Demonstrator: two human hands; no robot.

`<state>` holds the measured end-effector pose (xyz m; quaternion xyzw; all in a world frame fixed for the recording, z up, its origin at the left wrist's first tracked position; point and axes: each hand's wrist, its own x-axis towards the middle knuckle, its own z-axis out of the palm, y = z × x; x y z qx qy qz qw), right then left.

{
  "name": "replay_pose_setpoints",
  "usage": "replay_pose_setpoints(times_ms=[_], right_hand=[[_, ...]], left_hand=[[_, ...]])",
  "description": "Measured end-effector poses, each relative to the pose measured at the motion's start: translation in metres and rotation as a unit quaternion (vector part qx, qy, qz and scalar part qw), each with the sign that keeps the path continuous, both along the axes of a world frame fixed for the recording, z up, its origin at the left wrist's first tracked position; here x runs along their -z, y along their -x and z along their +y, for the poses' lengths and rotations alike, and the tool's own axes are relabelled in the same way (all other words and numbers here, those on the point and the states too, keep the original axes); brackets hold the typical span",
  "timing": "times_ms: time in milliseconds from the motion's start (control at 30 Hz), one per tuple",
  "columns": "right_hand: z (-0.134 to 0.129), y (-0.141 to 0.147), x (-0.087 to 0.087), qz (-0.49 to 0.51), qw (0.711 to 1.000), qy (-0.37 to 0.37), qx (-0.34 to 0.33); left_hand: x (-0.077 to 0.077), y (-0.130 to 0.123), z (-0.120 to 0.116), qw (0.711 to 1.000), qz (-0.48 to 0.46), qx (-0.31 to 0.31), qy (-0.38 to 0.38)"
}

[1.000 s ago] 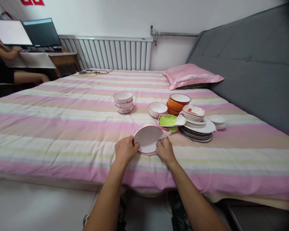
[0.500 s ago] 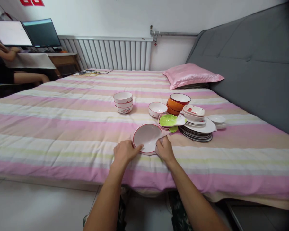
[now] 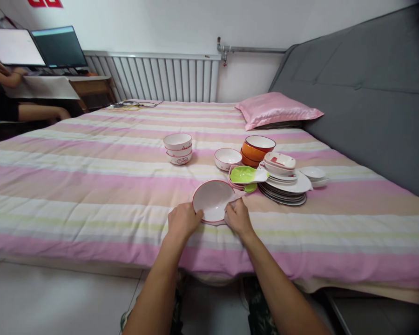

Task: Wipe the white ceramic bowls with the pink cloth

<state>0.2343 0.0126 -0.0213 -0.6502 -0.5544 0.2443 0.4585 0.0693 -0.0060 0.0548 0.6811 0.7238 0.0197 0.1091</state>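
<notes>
A white bowl with a red rim (image 3: 213, 200) is tilted toward me near the bed's front edge, a pinkish piece with a pointed end showing around it. My left hand (image 3: 185, 219) grips its left rim, thumb inside. My right hand (image 3: 238, 216) is closed on the right side, at the bowl and the pinkish piece. Just behind it lie green leaf-shaped dishes (image 3: 245, 174). A white bowl (image 3: 227, 159) stands beside stacked orange bowls (image 3: 254, 152). Stacked plates (image 3: 287, 199) carry small dishes (image 3: 280, 161).
Three stacked white bowls (image 3: 179, 149) stand left of centre on the striped bed (image 3: 91, 186). Small white dishes (image 3: 313, 174) lie at the right. Farther back are a pink pillow (image 3: 277, 109) and cables (image 3: 136, 105). A person (image 3: 3, 93) sits at a desk, far left.
My left thumb has drawn back slightly toward the bowl's left rim. The bowl and my right hand have hardly moved.
</notes>
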Motion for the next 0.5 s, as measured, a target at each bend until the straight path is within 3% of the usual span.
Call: replay_pose_setpoints(times_ms=[267,500], right_hand=[[-0.0018,-0.0001,-0.0024,0.006,1.000,-0.002,-0.011],[-0.0023,-0.0003,-0.0024,0.005,1.000,0.002,-0.010]], left_hand=[[-0.0053,-0.0037,-0.0036,0.999,0.019,-0.002,-0.043],[-0.0004,-0.0024,0.0010,0.997,-0.018,0.009,-0.069]])
